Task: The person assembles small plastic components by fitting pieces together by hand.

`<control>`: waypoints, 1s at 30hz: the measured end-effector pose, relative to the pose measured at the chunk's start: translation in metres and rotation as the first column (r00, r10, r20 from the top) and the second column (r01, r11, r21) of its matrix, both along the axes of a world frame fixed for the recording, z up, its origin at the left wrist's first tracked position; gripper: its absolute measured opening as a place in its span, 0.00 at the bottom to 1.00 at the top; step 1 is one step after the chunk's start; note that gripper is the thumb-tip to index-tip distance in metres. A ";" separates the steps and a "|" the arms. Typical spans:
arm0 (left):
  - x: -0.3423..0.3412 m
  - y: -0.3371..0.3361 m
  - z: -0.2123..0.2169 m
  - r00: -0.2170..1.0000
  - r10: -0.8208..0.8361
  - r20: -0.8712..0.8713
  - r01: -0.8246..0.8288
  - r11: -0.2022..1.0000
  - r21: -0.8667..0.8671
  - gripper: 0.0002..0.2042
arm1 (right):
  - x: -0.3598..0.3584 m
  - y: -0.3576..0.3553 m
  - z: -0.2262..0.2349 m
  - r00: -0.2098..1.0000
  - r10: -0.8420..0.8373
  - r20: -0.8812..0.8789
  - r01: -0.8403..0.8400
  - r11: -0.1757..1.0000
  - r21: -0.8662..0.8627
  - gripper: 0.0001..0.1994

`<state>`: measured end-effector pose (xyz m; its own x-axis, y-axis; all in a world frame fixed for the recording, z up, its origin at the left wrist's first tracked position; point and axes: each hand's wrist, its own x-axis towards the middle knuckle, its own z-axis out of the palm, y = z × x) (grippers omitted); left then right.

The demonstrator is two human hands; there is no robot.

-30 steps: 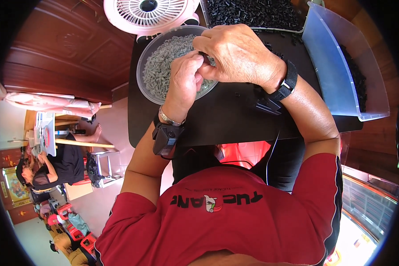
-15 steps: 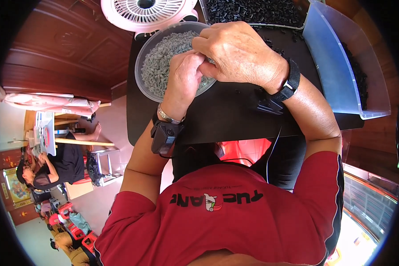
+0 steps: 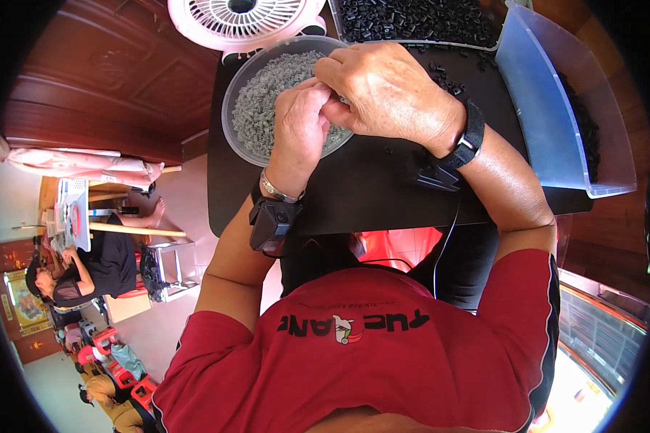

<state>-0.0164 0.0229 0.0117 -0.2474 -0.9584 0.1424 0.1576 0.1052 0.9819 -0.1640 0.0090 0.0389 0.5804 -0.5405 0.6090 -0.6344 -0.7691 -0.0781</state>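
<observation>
Over the right side of a round plastic tub (image 3: 232, 133), my two hands meet with their fingertips pressed together. The tub is filled with small grey springs (image 3: 267, 90). My left hand (image 3: 301, 123) is closed, its fingers pinched against those of the other hand. My right hand (image 3: 386, 86) is curled from above, thumb and fingers closed toward the left fingertips. Whatever lies between the fingers is hidden behind the knuckles. Several small black plastic pieces (image 3: 448, 81) are scattered on the dark table (image 3: 368, 187) just beyond my right hand.
A pink and white fan (image 3: 249, 22) stands behind the tub. Beside it lies a tray of black plastic pieces (image 3: 419, 20). A translucent bin (image 3: 556, 123) with more black pieces stands at the right. A black clip-like object (image 3: 437, 175) is near my right wrist. Another person (image 3: 87, 267) sits far left.
Both hands stay joined over the tub, with only a very slight shift. The whole view has moved a little, so the tub and fan appear slightly further right.
</observation>
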 end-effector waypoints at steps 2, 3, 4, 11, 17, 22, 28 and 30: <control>0.001 -0.001 -0.001 1.000 -0.001 0.021 0.001 1.000 -0.016 0.14 | 0.001 0.001 0.000 1.000 -0.023 -0.008 0.023 1.000 0.002 0.09; 0.001 -0.002 -0.002 1.000 0.002 0.020 -0.001 1.000 -0.017 0.14 | 0.001 0.001 0.000 1.000 -0.020 -0.008 0.020 1.000 0.001 0.09; 0.002 -0.003 -0.004 1.000 -0.002 0.031 0.003 1.000 -0.023 0.14 | 0.001 0.001 -0.001 1.000 -0.018 -0.009 0.018 1.000 0.004 0.09; 0.002 -0.006 -0.004 0.996 0.025 0.081 -0.025 1.000 0.005 0.14 | -0.002 -0.008 -0.001 0.999 -0.034 0.009 0.034 0.999 -0.027 0.08; 0.008 -0.010 -0.007 1.000 -0.005 0.028 0.006 0.999 -0.033 0.12 | -0.006 -0.011 0.003 0.995 0.019 0.096 -0.017 1.000 -0.012 0.07; 0.009 -0.009 -0.011 0.999 -0.003 0.044 0.005 0.999 -0.042 0.12 | -0.019 -0.016 0.009 0.979 0.144 0.144 -0.179 0.945 0.273 0.08; 0.000 -0.004 -0.008 0.990 0.029 0.140 -0.007 0.989 -0.151 0.12 | -0.023 -0.024 0.015 0.970 0.131 0.204 -0.202 0.903 0.379 0.11; 0.000 -0.002 -0.008 0.982 0.035 0.185 0.009 0.973 -0.233 0.13 | -0.027 -0.023 0.018 0.922 0.179 0.345 -0.321 0.850 0.417 0.09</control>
<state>-0.0167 0.0212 0.0035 -0.2782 -0.9080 0.3132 -0.0289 0.3338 0.9422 -0.1910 -0.0138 0.0567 0.5752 -0.6575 0.4867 -0.3208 -0.7286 -0.6052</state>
